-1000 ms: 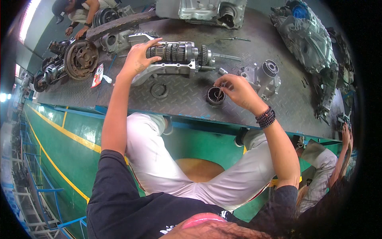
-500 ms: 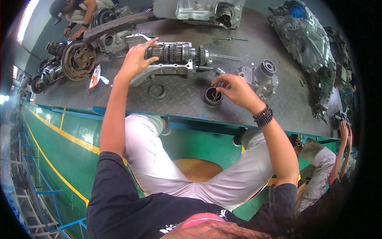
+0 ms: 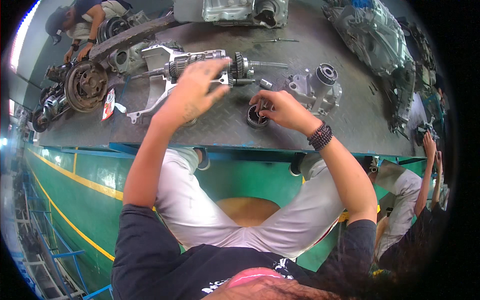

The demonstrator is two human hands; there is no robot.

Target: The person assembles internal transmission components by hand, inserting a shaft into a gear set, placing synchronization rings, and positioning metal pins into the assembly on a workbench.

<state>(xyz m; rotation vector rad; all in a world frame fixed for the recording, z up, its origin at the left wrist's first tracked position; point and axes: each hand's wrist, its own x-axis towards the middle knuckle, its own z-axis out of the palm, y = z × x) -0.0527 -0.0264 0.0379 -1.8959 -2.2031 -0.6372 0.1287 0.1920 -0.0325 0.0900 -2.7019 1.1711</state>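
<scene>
My left hand (image 3: 197,95), fingers stretched and apart, hovers over the near side of a gear shaft assembly (image 3: 180,66) lying in an open aluminium housing half (image 3: 150,111). Part of a toothed ring (image 3: 190,121) peeks out below my left wrist. My right hand (image 3: 285,107) is closed in a pinch on a small thin metal piece (image 3: 260,106), held over a dark round splined hub (image 3: 256,121) on the bench. My fingers cover much of that piece and the far side of the hub.
On the metal bench (image 3: 225,127) a silver casing (image 3: 315,92) and a short metal cylinder (image 3: 266,84) lie near my right hand. A thin rod (image 3: 276,40) and large gearbox cases (image 3: 370,42) are farther back. A brake drum assembly (image 3: 86,86) and a co-worker (image 3: 80,25) are at left.
My left hand has left the left end of the gear shaft and moved right and nearer. My right hand stays pinched over the hub. The whole view has shifted slightly.
</scene>
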